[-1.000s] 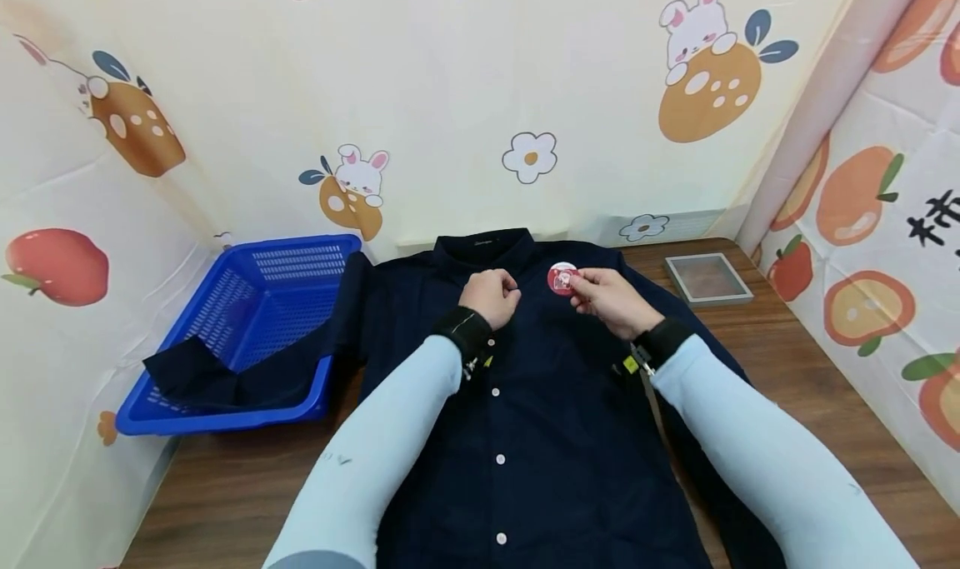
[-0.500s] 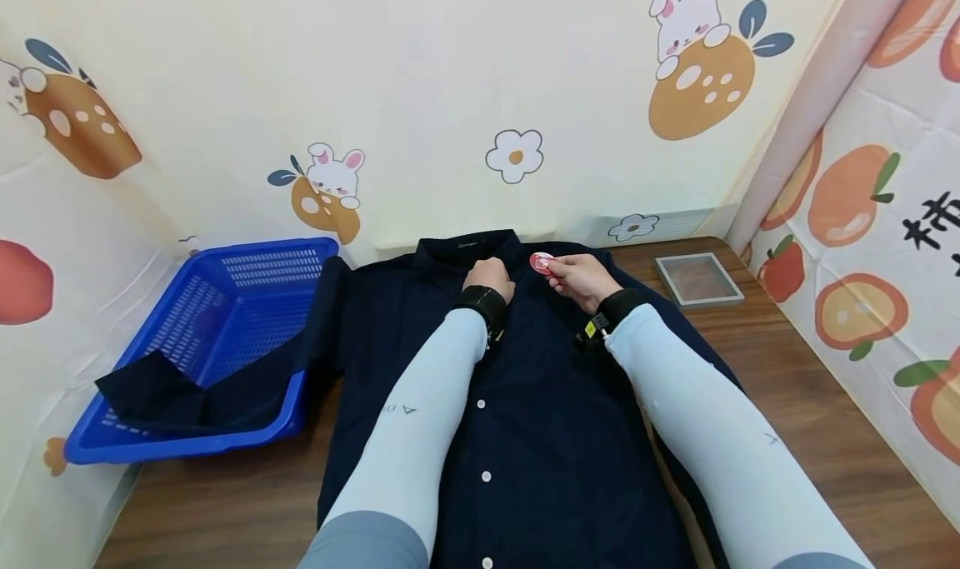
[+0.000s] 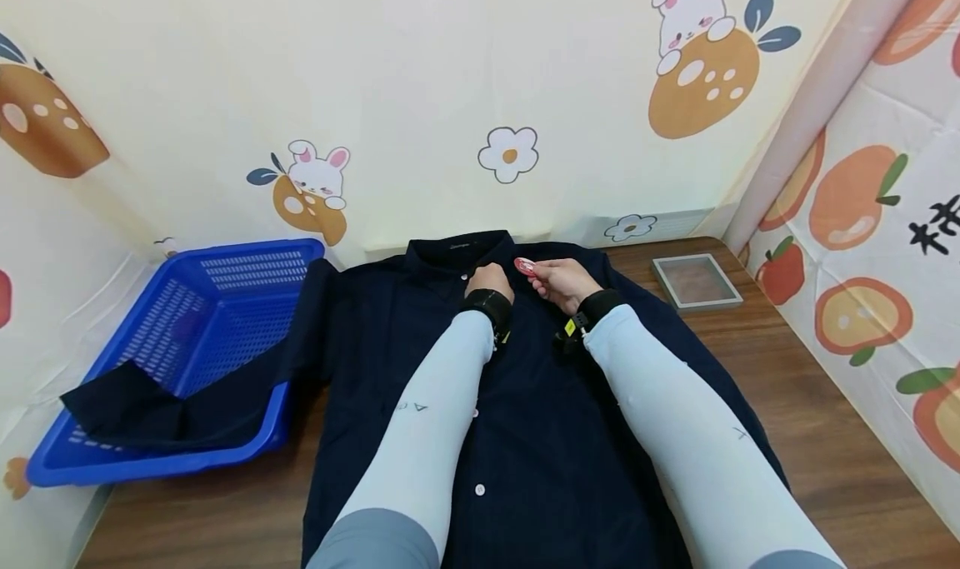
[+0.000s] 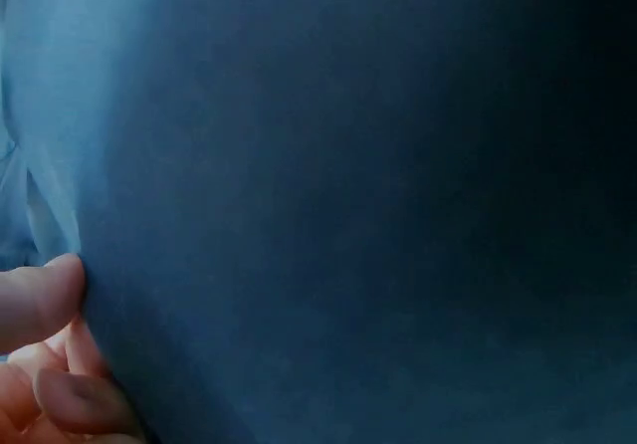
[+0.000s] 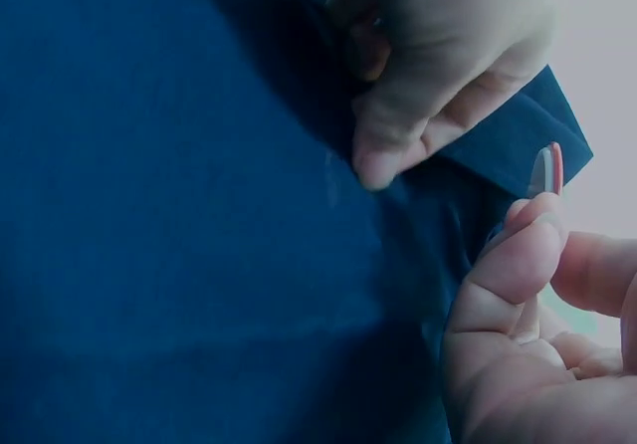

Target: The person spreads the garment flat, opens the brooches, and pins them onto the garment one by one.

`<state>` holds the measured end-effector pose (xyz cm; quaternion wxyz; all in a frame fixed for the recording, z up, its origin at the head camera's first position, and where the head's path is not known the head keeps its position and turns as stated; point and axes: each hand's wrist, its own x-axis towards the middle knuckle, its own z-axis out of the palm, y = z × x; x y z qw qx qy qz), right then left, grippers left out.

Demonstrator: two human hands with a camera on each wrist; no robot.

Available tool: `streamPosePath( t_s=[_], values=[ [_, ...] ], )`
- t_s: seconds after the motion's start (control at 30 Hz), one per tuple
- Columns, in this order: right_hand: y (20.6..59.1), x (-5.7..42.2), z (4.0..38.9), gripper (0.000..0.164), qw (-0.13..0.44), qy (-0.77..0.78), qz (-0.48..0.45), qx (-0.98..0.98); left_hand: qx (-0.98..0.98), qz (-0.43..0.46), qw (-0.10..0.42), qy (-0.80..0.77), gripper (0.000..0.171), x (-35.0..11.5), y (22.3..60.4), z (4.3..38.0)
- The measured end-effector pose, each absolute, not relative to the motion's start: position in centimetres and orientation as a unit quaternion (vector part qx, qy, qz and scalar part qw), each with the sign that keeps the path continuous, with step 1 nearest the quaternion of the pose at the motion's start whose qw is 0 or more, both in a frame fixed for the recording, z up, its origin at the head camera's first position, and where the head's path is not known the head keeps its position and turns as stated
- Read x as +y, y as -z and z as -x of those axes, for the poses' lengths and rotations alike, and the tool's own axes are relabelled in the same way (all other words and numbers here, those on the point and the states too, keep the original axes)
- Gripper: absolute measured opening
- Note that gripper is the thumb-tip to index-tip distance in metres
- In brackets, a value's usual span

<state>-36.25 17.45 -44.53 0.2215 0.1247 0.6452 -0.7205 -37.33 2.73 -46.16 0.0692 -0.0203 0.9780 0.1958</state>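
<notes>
A dark navy button-up shirt (image 3: 397,344) lies spread front side up on the table, its collar (image 3: 459,254) at the back. Just below the collar my left hand (image 3: 489,280) pinches the shirt's cloth; the left wrist view shows a thumb (image 4: 50,295) and fingers at a fold of it. Beside it on the right, my right hand (image 3: 564,283) holds a round red-and-white button badge (image 3: 525,267) between thumb and fingers. In the right wrist view the badge (image 5: 546,171) is seen nearly edge-on, apart from the cloth that the left hand (image 5: 453,61) grips.
A blue plastic basket (image 3: 150,302) stands at the left, with one shirt sleeve (image 3: 187,411) draped into it. At the back right lies a small grey-framed box (image 3: 697,282) on the wooden table (image 3: 795,377). Printed cloth walls (image 3: 420,77) rise behind and at both sides.
My right hand has brought the badge leftward, closer to the left hand, and tilted it from face-on to nearly edge-on. My left hand has moved slightly up towards the collar. The head view has shifted.
</notes>
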Motion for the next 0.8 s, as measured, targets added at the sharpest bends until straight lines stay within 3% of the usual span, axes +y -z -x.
streamPosePath(
  t_s=[0.13, 0.3, 0.8],
  values=[
    [44.2, 17.1, 36.2, 0.035, 0.236, 0.731, -0.131, 0.627, 0.971, 0.009, 0.051, -0.234, 0.01, 2.2, 46.1, 37.2],
    [43.8, 16.8, 36.1, 0.03, 0.254, 0.747, -0.145, 0.596, 0.963, -0.012, 0.046, -0.264, 0.021, 2.0, 46.0, 37.3],
    [46.1, 17.4, 36.4, 0.026, 0.289, 0.781, -0.158, 0.53, 0.94, -0.017, 0.037, -0.338, 0.011, 1.0, 45.1, 36.1]
  ],
)
